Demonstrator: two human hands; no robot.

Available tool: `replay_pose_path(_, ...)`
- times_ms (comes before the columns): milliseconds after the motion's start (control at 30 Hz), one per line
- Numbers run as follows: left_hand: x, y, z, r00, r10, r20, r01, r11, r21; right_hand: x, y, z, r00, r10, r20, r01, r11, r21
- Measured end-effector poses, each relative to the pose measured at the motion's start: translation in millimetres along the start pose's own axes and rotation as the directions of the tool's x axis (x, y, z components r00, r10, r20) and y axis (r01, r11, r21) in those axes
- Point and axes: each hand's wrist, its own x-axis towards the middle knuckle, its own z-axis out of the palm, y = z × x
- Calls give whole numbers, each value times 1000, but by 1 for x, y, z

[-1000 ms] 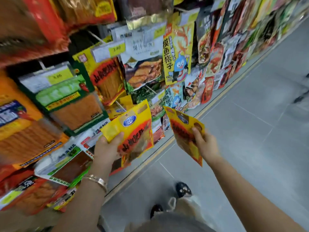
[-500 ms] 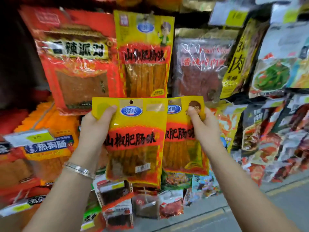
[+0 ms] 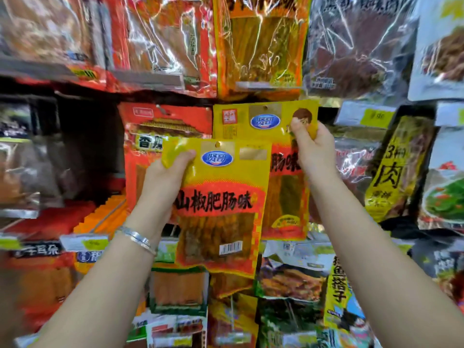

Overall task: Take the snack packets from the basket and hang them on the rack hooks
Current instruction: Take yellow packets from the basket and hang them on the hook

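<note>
I hold two matching yellow-and-red snack packets up against the rack. My left hand [image 3: 163, 179] grips the top left corner of the nearer packet [image 3: 221, 212], whose hang hole shows at its top edge. My right hand [image 3: 311, 144] pinches the top right corner of the second packet [image 3: 261, 121], which sits higher and behind the first, right under a hanging packet of the same yellow kind [image 3: 261, 46]. No hook is visible at either hang hole. The basket is out of view.
The rack is packed with hanging snack packets: red ones [image 3: 163, 41] at upper left, a red packet [image 3: 170, 126] behind my left hand, dark meat packets [image 3: 356, 51] at upper right, a yellow-black one [image 3: 396, 169] at right. Price tags [image 3: 364, 116] stick out on hook ends.
Both packets have risen toward the rack. My right hand has lifted its packet higher and behind the left one, up under the matching hanging packet. The view has moved closer.
</note>
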Motion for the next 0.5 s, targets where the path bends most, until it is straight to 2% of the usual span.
replay_pose_path(167,3,4,-3,998,63,-12,-63,998,-22,18,0,13,994,99,36,-101,993,64)
replay_pose_path(500,2,4,-6,999,32,22,-31,999,-18,8,7,17,982,170,88,-178,980,93)
